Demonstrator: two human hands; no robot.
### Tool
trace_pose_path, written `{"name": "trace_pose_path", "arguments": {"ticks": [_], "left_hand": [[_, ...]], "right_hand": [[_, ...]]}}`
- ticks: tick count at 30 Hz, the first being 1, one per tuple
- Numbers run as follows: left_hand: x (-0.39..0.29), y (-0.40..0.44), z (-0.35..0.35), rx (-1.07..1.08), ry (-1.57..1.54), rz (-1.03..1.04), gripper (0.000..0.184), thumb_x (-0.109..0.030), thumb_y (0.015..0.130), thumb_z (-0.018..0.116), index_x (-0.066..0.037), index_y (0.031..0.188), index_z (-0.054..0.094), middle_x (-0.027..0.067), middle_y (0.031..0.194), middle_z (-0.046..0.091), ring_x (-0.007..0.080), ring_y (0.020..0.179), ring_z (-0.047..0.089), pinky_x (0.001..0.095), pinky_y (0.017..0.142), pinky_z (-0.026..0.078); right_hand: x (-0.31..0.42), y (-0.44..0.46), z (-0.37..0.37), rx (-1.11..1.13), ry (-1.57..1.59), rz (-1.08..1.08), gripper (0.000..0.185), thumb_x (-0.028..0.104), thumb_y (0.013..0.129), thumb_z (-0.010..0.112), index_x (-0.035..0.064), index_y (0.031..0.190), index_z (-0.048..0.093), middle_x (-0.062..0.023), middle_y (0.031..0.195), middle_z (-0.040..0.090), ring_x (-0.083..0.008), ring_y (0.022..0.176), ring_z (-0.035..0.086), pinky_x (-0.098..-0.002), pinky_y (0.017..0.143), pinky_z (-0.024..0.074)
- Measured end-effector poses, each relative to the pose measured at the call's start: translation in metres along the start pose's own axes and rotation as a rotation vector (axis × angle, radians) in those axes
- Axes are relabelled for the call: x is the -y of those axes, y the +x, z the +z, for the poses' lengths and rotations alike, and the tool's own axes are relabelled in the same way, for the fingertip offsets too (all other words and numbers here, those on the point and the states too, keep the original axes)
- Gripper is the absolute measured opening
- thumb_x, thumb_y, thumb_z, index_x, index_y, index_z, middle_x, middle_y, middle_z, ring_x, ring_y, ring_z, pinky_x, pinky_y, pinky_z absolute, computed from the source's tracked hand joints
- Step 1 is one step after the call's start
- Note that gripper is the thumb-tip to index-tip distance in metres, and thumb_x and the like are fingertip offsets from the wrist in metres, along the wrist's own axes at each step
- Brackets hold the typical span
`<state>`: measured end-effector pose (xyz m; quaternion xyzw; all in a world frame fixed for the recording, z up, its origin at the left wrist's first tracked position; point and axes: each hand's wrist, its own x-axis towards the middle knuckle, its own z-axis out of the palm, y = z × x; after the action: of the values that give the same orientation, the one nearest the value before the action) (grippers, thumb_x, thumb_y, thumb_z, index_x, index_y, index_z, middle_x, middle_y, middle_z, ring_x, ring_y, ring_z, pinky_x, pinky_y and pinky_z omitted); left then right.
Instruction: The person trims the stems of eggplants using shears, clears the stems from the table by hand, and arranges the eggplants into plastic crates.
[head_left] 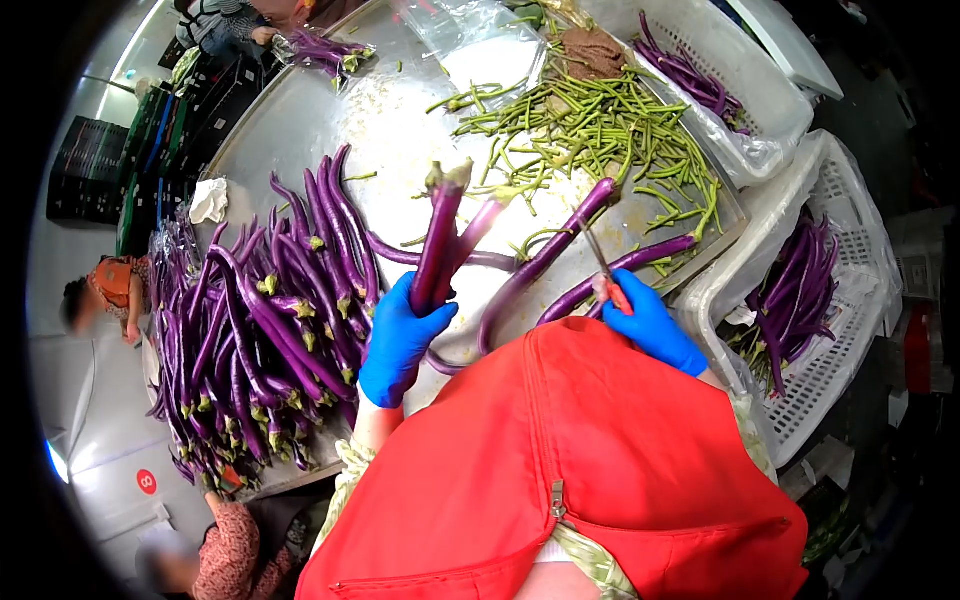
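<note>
My left hand (402, 338), in a blue glove, is closed around two long purple eggplants (437, 240), their green stem ends pointing up; one is blurred. My right hand (650, 325), also gloved in blue, grips a small knife (597, 248) with a red handle, its blade pointing away from me. Between my hands a single eggplant (545, 262) lies slantwise on the metal table (395, 130). Another eggplant (660, 250) runs behind the knife and my right hand. A large pile of eggplants (265, 330) is left of my left hand.
Cut green stems (600, 125) are heaped at the table's far right. Plastic bags (490, 60) lie at the back. White crates (805, 385) with eggplants stand to the right. Other people, one in a patterned sleeve (235, 550), are at the left and far edges.
</note>
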<state>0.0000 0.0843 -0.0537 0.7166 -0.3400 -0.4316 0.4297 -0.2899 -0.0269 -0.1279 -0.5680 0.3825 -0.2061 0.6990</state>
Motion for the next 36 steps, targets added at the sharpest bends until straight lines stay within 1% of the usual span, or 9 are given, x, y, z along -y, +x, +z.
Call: {"name": "trace_pose_path", "arguments": {"ticks": [3,16,20,21,23,26,29,33,36], "left_hand": [[-0.004,-0.003,0.008,0.089,0.054,0.001,0.038,-0.004,0.076,0.069,0.0,0.111,0.055,0.0052,0.095,0.064,0.0106,0.086,0.059,0.0264,0.08,0.047],[0.005,-0.004,0.011,0.156,0.088,-0.078,0.047,-0.003,0.075,0.069,0.001,0.118,0.051,0.0075,0.102,0.061,0.0134,0.094,0.057,0.0283,0.085,0.045],[-0.02,-0.011,-0.007,0.064,-0.379,0.054,0.052,-0.005,0.074,0.069,0.001,0.121,0.048,0.0084,0.105,0.06,0.0168,0.096,0.058,0.0309,0.085,0.047],[-0.027,-0.02,-0.045,-0.111,-0.495,0.201,0.046,-0.008,0.076,0.068,0.0,0.118,0.05,0.0067,0.103,0.059,0.0111,0.094,0.054,0.0256,0.083,0.044],[-0.03,-0.013,-0.076,-0.233,-0.656,0.319,0.041,-0.007,0.077,0.068,-0.001,0.114,0.052,0.0109,0.106,0.061,0.0146,0.092,0.059,0.0267,0.081,0.048],[-0.041,-0.028,-0.148,-0.539,-0.889,0.572,0.031,-0.008,0.08,0.064,-0.001,0.109,0.054,0.0146,0.105,0.062,0.0206,0.087,0.063,0.0302,0.078,0.052],[-0.054,-0.045,-0.226,-0.921,-1.008,0.762,0.024,-0.025,0.085,0.061,-0.005,0.099,0.06,0.0071,0.087,0.064,0.0184,0.071,0.06,0.0284,0.065,0.051],[0.0,-0.061,-0.388,-1.252,-0.918,1.044,0.035,-0.043,0.086,0.049,-0.011,0.083,0.061,0.0086,0.084,0.062,0.0237,0.082,0.057,0.0377,0.082,0.045],[0.019,-0.078,-0.473,-1.372,-1.029,0.939,0.033,-0.039,0.087,0.048,-0.009,0.086,0.061,0.0093,0.086,0.063,0.0235,0.084,0.058,0.0385,0.083,0.045]], "right_hand": [[0.002,0.018,0.011,0.008,-0.028,-0.009,0.042,0.01,0.077,0.056,-0.003,0.116,0.048,-0.0075,0.092,0.054,-0.0144,0.085,0.051,-0.0271,0.077,0.0433],[-0.024,0.05,0.023,-0.196,-0.102,-0.247,0.032,0.012,0.083,0.057,-0.0008,0.112,0.051,-0.0007,0.083,0.051,-0.0084,0.074,0.047,-0.0235,0.065,0.0417],[-0.008,0.045,0.013,-0.096,0.214,-0.017,0.029,0.006,0.081,0.056,0.0018,0.11,0.05,0.0,0.082,0.047,-0.0069,0.067,0.044,-0.0218,0.058,0.0403],[-0.002,0.082,0.036,0.008,0.306,-0.067,0.025,0.005,0.081,0.056,0.0047,0.105,0.05,0.0016,0.077,0.045,-0.0064,0.062,0.043,-0.0213,0.051,0.0384],[0.004,0.072,0.027,-0.035,0.261,-0.037,0.023,0.006,0.082,0.057,0.0069,0.104,0.049,0.0002,0.075,0.047,-0.0085,0.061,0.047,-0.0218,0.044,0.0399],[-0.025,0.07,0.016,-0.024,0.269,-0.096,0.024,0.003,0.08,0.058,0.0078,0.101,0.049,-0.0015,0.074,0.048,-0.0101,0.061,0.047,-0.0229,0.054,0.0412],[-0.012,0.055,0.02,0.027,0.183,-0.056,0.026,0.0,0.078,0.058,0.0065,0.101,0.049,-0.0026,0.076,0.049,-0.0116,0.063,0.048,-0.0242,0.058,0.0415],[0.001,0.058,0.034,0.021,0.094,-0.01,0.026,-0.001,0.076,0.056,0.0056,0.1,0.049,-0.0036,0.078,0.05,-0.0119,0.063,0.048,-0.0247,0.058,0.0412],[0.013,0.054,0.044,-0.004,0.011,0.014,0.026,0.003,0.075,0.057,0.0063,0.1,0.049,-0.0037,0.079,0.051,-0.0123,0.064,0.049,-0.0246,0.057,0.0417]]}}
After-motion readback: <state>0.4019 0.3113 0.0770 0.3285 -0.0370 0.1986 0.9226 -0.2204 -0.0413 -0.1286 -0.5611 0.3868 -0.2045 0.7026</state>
